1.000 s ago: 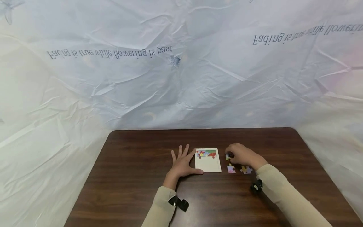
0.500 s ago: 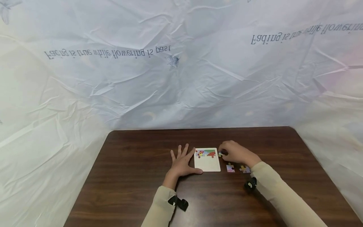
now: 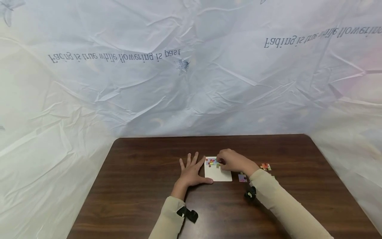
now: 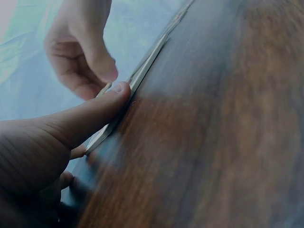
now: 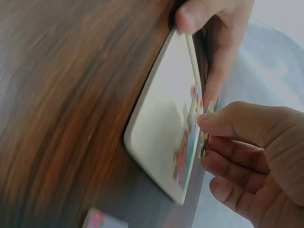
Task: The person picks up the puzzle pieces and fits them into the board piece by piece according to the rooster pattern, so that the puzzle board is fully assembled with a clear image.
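A white square puzzle board [image 3: 216, 175] lies on the table, with a row of colourful pieces [image 5: 183, 154] set along its far side. My left hand [image 3: 191, 174] is spread flat at the board's left, index fingertip near the far left corner and thumb at the near edge. In the left wrist view that thumb [image 4: 107, 107] touches the board's rim. Over the board's far part, my right hand [image 3: 235, 161] pinches a jigsaw piece [image 5: 204, 145] between thumb and fingers. The right wrist view has this piece tilted on edge, raised above the pieces in the board.
To the right of the board lie loose jigsaw pieces, one purple [image 3: 242, 178] and one red-orange [image 3: 265, 166]; my right forearm partly hides that area. The brown wooden table [image 3: 143, 186] has a white printed sheet [image 3: 179, 99] hanging behind it.
My right hand has carried the jigsaw piece leftward from the table beside the board to over its far part. The red-orange piece has come into view. My left hand stays still.
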